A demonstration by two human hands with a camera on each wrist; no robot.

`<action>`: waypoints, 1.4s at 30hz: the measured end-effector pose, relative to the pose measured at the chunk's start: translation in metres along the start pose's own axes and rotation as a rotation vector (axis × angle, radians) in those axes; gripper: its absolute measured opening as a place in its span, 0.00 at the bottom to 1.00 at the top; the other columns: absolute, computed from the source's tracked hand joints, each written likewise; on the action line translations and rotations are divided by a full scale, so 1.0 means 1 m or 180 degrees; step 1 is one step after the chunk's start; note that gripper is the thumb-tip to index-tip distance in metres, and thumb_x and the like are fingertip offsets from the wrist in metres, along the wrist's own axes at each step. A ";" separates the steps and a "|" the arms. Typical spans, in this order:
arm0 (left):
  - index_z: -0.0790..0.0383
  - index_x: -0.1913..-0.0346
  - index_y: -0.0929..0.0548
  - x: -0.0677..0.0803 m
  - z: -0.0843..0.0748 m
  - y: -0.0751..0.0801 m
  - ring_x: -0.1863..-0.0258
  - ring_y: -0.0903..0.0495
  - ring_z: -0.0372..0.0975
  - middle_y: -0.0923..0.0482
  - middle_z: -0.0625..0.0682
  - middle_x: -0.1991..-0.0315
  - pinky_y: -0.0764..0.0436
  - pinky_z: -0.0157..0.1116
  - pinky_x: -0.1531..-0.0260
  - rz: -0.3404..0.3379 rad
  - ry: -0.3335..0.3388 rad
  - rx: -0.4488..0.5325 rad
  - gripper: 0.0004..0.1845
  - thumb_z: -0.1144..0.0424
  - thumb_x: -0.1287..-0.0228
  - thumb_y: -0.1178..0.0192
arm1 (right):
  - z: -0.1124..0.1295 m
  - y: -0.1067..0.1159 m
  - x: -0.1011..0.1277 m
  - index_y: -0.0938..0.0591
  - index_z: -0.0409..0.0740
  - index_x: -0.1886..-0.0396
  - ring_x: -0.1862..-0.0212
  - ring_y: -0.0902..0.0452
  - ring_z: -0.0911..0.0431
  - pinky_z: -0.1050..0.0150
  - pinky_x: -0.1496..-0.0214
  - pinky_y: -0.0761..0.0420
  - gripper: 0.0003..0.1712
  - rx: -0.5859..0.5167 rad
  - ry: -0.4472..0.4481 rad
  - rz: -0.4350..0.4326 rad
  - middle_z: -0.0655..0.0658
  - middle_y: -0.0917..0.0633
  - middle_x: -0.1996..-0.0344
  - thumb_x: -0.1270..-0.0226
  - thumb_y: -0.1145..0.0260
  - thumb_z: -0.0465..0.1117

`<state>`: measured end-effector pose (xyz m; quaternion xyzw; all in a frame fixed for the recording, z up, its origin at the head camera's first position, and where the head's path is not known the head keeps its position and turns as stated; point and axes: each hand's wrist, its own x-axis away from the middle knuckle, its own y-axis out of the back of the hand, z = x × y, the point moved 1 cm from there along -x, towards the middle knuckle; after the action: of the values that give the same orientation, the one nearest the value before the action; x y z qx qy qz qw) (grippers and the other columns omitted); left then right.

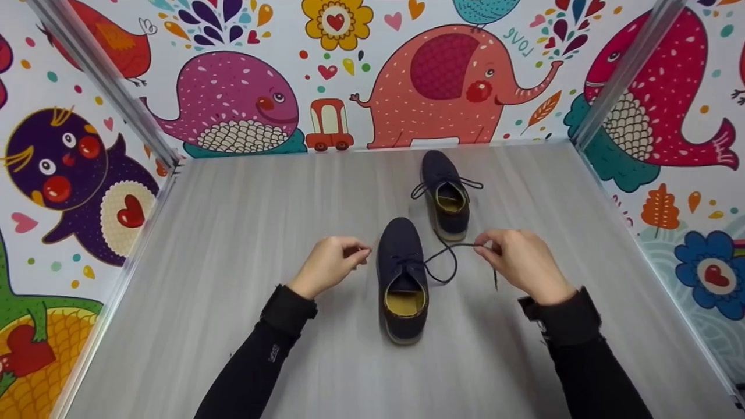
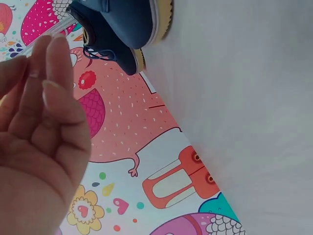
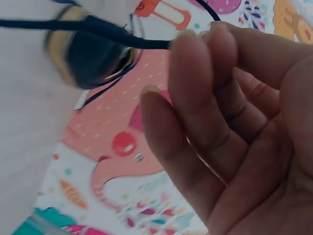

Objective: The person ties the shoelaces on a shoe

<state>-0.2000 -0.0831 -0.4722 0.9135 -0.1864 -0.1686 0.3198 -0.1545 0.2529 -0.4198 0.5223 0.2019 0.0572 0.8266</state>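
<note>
On the left, the left hand hovers just above the worktop, its fingers curled with thumb and fingertips drawn together beside the near shoe's toe. Whether it pinches a lace end is unclear: the head view shows only a faint dark line at the fingertips, and the left wrist view shows bent fingers with nothing plainly between them.

In the middle stands the near shoe, dark blue with a yellow lining, toe pointing away and heel toward the person, a position that puts its eyelets between the two hands. Its lace loops out to the right and rises off the surface, so it looks drawn out sideways rather than lying slack.

Farther back and slightly right sits the far shoe, its own lace spread loosely either side, touched by neither hand.

On the right, the right hand pinches the lace between thumb and fingertips; the right wrist view shows the dark cord running taut from the fingers toward the shoe.
</note>
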 end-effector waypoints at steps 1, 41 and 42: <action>0.59 0.59 0.11 0.002 -0.002 -0.001 0.74 0.17 0.37 0.15 0.46 0.71 0.20 0.33 0.73 0.0018 -0.0014 0.0016 0.07 0.63 0.30 0.38 | 0.005 0.000 -0.009 0.13 0.43 0.65 0.80 0.26 0.61 0.58 0.75 0.26 0.03 0.0020 0.0081 -0.0034 0.53 0.18 0.82 0.35 0.29 0.37; 0.58 0.57 0.13 -0.020 0.007 -0.047 0.52 0.24 0.47 0.19 0.51 0.57 0.27 0.44 0.48 0.0103 -0.0355 -0.0664 0.05 0.64 0.33 0.35 | -0.014 -0.092 -0.006 0.18 0.48 0.72 0.76 0.26 0.58 0.58 0.73 0.25 0.05 -0.0016 0.0097 0.0826 0.55 0.21 0.81 0.47 0.30 0.35; 0.58 0.57 0.13 -0.020 0.007 -0.047 0.52 0.24 0.47 0.19 0.51 0.57 0.27 0.44 0.47 0.0108 -0.0373 -0.0668 0.05 0.64 0.34 0.35 | -0.018 -0.087 -0.005 0.19 0.47 0.72 0.77 0.26 0.58 0.58 0.74 0.25 0.05 0.0003 0.0055 0.0829 0.55 0.21 0.81 0.48 0.30 0.35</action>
<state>-0.2100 -0.0440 -0.5041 0.8603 -0.2015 -0.2349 0.4050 -0.1762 0.2271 -0.5025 0.5439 0.1396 0.1686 0.8101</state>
